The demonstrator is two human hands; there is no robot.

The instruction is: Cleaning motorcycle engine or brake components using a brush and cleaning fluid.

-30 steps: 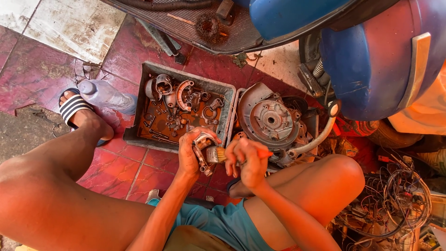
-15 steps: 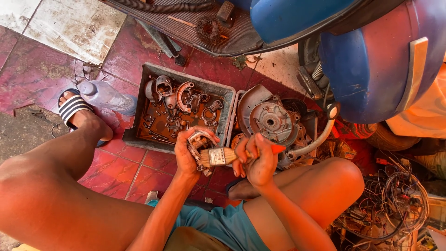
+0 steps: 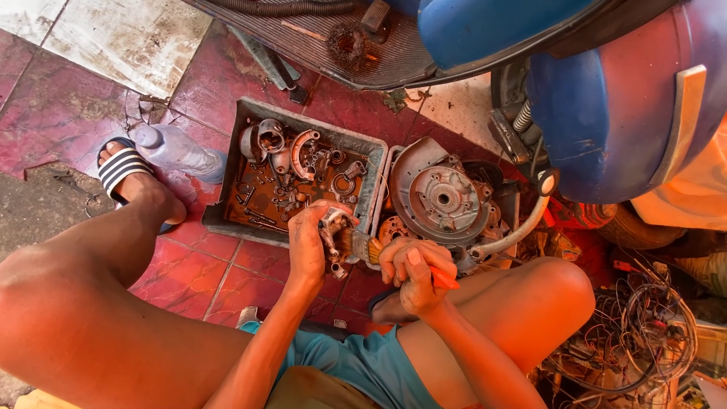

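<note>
My left hand (image 3: 307, 244) grips a curved, greasy metal brake shoe (image 3: 334, 235) above the near edge of a grey parts tray (image 3: 232, 125). My right hand (image 3: 413, 276) holds a paintbrush with an orange handle (image 3: 444, 281); its bristles (image 3: 357, 245) press against the metal part. Both hands are dirty and close together over the red tiled floor, between my bare knees.
The tray holds several oily engine parts in rusty liquid. An engine casing with a round hub (image 3: 441, 198) lies right of it. A plastic bottle (image 3: 176, 151) lies by my sandalled left foot (image 3: 125, 171). A blue scooter body (image 3: 606, 98) looms top right; tangled wires (image 3: 644, 333) sit bottom right.
My right hand turned and dropped lower, swinging the brush handle down and right while the bristles stayed on the part. My left hand shifted the part slightly up.
</note>
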